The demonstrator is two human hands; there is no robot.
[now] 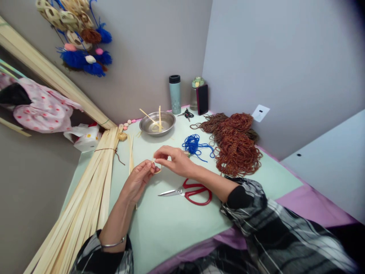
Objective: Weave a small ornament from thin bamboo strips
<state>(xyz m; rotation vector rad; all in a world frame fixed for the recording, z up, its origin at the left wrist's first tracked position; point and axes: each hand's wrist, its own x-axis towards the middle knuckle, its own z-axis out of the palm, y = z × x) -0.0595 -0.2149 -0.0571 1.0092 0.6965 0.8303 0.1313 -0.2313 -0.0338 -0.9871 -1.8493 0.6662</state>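
Note:
My left hand is closed, its fingertips pinching a small pale strip that curves into a loop. Close against it, my right hand has its thumb and fingers pinched at the same pale piece; its exact shape is partly hidden by the fingers. Below my right forearm lie scissors with red handles, blades slightly apart and pointing left. A tangle of blue cord rests just beyond my right hand.
Long pale strips lie bundled at the left. A metal bowl holding strips, a blue-green tumbler, keys and a phone stand or lie at the back. Brown cord is heaped at the right.

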